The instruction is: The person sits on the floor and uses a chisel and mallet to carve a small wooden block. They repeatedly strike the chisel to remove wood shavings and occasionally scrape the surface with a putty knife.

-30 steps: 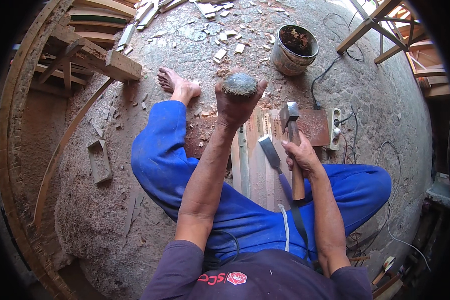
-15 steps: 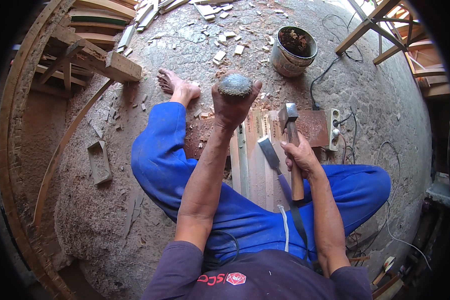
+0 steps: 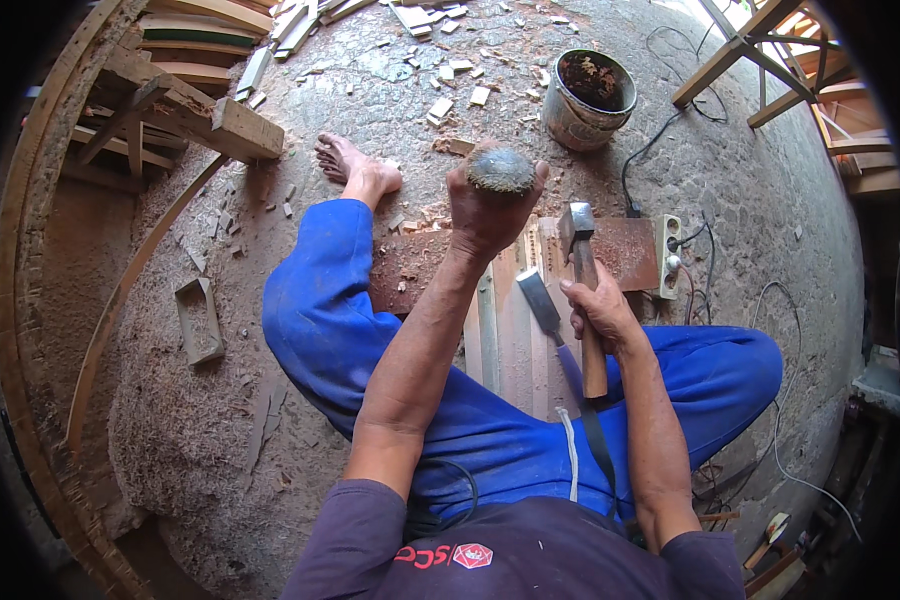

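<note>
My left hand (image 3: 490, 225) is wrapped around an upright tool with a round, battered grey top (image 3: 500, 170); its lower part is hidden behind my hand. In my right hand (image 3: 607, 308) is a hammer (image 3: 595, 375), gripped mid-handle with its metal head pointing away from me. Just left of the hammer lies a wide chisel (image 3: 538, 296) with a purple handle, resting over pale wooden strips (image 3: 510, 345) between my legs. Beyond them, a reddish-brown board (image 3: 625, 253) runs crosswise, partly covered by my left forearm.
A dirty bucket (image 3: 588, 100) holding shavings stands at the far right. A power strip (image 3: 668, 257) with plugged cords sits by the board's right end. Wood offcuts (image 3: 440, 108) litter the floor. An open wooden box (image 3: 199, 322) lies left, near a timber frame (image 3: 200, 115).
My left hand has shifted slightly right with the round-topped tool, uncovering more of the board on its left. My right hand and the hammer have hardly moved.
</note>
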A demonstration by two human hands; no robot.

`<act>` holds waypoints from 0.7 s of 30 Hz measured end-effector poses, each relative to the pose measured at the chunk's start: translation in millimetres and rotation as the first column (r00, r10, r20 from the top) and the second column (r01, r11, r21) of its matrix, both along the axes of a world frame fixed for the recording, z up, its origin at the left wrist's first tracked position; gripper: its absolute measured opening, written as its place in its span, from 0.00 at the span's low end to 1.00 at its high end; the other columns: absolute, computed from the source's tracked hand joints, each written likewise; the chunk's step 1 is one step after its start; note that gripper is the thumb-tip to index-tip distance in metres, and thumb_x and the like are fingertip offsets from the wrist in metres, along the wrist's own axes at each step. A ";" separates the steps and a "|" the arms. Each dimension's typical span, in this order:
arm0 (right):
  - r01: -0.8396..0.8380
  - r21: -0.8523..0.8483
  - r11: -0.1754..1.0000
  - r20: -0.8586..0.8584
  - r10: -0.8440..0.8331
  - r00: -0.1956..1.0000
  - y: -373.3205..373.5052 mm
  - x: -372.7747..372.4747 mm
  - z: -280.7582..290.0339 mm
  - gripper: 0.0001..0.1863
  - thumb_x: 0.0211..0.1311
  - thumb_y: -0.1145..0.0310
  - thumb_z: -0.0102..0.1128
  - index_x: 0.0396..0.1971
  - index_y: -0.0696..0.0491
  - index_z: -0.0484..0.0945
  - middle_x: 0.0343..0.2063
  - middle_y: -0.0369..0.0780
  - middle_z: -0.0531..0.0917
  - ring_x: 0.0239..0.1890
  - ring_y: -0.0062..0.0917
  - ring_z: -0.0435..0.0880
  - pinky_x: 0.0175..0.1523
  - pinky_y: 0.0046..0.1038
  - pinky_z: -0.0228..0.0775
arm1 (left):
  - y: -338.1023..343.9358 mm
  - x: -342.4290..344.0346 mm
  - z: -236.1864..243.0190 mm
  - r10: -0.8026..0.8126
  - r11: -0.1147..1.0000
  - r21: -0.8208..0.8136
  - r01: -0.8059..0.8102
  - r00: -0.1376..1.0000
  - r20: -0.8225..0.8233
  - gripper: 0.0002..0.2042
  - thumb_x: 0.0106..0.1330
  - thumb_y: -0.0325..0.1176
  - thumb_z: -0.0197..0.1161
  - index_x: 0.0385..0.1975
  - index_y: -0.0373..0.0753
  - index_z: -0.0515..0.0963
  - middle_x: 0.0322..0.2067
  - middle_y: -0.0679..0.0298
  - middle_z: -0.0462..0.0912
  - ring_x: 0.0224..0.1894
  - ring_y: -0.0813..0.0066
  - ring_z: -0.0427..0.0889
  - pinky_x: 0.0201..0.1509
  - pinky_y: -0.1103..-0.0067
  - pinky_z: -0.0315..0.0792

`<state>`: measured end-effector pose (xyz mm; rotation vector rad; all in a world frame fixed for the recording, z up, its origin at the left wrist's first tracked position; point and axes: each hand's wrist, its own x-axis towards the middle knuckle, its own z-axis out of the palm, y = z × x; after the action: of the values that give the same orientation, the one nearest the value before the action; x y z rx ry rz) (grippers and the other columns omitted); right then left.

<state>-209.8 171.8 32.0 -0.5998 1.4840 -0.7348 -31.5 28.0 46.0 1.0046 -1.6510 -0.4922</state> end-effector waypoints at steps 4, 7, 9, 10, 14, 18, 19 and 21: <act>0.010 -0.009 1.000 0.007 -0.010 1.000 1.8 -1.8 -2.0 0.30 0.64 0.65 0.66 0.63 0.50 0.63 0.22 0.32 0.71 0.14 0.16 0.72 0.17 0.26 0.71 | -13.1 24.0 -11.3 0.087 0.992 0.084 -0.090 0.996 0.034 0.15 0.64 0.40 0.74 0.24 0.38 0.79 0.19 0.68 0.79 0.23 0.70 0.78 0.35 0.72 0.71; 0.004 -0.019 1.000 0.010 -0.004 1.000 0.8 -1.2 -1.3 0.31 0.64 0.65 0.66 0.63 0.50 0.62 0.22 0.32 0.71 0.14 0.16 0.72 0.17 0.26 0.71 | -10.5 20.0 -1.8 -0.106 0.969 0.214 0.123 0.991 -0.087 0.13 0.62 0.40 0.75 0.29 0.38 0.79 0.21 0.66 0.81 0.25 0.64 0.81 0.39 0.70 0.74; -0.004 -0.017 1.000 0.003 0.004 1.000 0.9 0.6 -0.9 0.31 0.64 0.65 0.66 0.63 0.50 0.62 0.22 0.32 0.71 0.14 0.16 0.72 0.17 0.26 0.71 | -5.0 5.0 7.0 -0.131 0.980 0.142 0.139 0.989 -0.064 0.13 0.58 0.37 0.77 0.28 0.37 0.78 0.23 0.62 0.83 0.26 0.64 0.84 0.35 0.70 0.78; 0.000 -0.010 1.000 -0.003 0.000 1.000 0.9 2.1 0.1 0.31 0.64 0.65 0.66 0.64 0.50 0.62 0.22 0.32 0.71 0.14 0.16 0.72 0.17 0.26 0.71 | -6.1 -0.9 2.6 -0.051 0.998 0.051 0.049 0.998 0.040 0.13 0.59 0.37 0.76 0.28 0.38 0.78 0.22 0.62 0.83 0.26 0.63 0.84 0.36 0.70 0.77; 0.016 -0.002 1.000 -0.004 -0.016 1.000 2.8 1.1 -0.3 0.31 0.64 0.65 0.67 0.64 0.50 0.62 0.22 0.32 0.71 0.14 0.16 0.72 0.17 0.27 0.71 | -20.2 16.7 -14.2 0.160 0.960 -0.262 -0.098 0.961 0.227 0.14 0.65 0.36 0.72 0.22 0.37 0.78 0.15 0.68 0.75 0.18 0.70 0.73 0.27 0.71 0.68; 0.011 0.005 1.000 0.011 -0.011 1.000 1.2 1.7 -1.4 0.31 0.64 0.65 0.67 0.63 0.49 0.62 0.22 0.32 0.71 0.14 0.16 0.72 0.17 0.26 0.71 | -13.9 18.1 -18.8 0.071 0.996 -0.045 -0.073 0.996 -0.053 0.12 0.64 0.33 0.72 0.22 0.37 0.78 0.16 0.70 0.76 0.19 0.74 0.74 0.30 0.72 0.70; 0.010 0.008 1.000 0.000 -0.010 1.000 1.1 1.8 -1.2 0.31 0.64 0.65 0.67 0.63 0.49 0.62 0.22 0.32 0.71 0.14 0.16 0.72 0.17 0.26 0.71 | -10.7 6.0 -12.6 0.094 0.984 -0.147 -0.103 0.993 -0.073 0.12 0.64 0.33 0.73 0.22 0.37 0.78 0.16 0.71 0.77 0.19 0.75 0.74 0.29 0.73 0.70; 0.008 0.015 1.000 -0.022 -0.008 1.000 0.9 2.7 -1.1 0.31 0.64 0.66 0.67 0.63 0.49 0.62 0.23 0.33 0.71 0.14 0.16 0.72 0.17 0.26 0.70 | -10.5 9.2 -19.7 0.060 0.995 -0.083 -0.056 0.997 0.047 0.12 0.63 0.36 0.74 0.24 0.38 0.78 0.19 0.69 0.79 0.23 0.73 0.77 0.32 0.72 0.70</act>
<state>-207.1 172.7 30.9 -0.5926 1.5118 -0.7247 -22.2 17.6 26.4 1.0079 -1.6681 -0.3606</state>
